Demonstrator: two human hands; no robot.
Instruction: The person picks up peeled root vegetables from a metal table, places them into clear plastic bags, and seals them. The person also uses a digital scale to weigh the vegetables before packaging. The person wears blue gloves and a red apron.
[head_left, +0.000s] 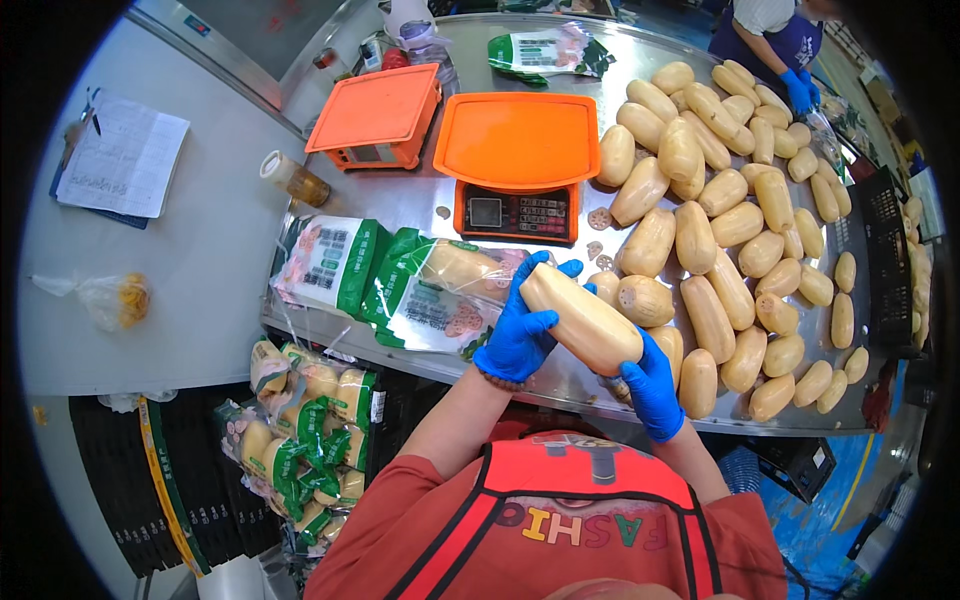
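Between my blue-gloved hands is a large pale lotus root segment (583, 319), tilted over the table's front part. My left hand (523, 322) wraps its upper left end, and my right hand (654, 386) grips the lower right end. Just left of my left hand lies a green and white printed plastic bag (431, 307) with a lotus root showing through its clear window. Beside it is a stack of similar flat bags (328, 262). Many loose lotus roots (694, 238) cover the steel table to the right.
An orange digital scale (517, 142) stands behind my hands, with a second orange scale (375, 112) to its left. A jar (295, 178) lies nearby. Filled bags (315, 435) sit in a crate below left. A co-worker's gloved hands (801, 90) are at the far right.
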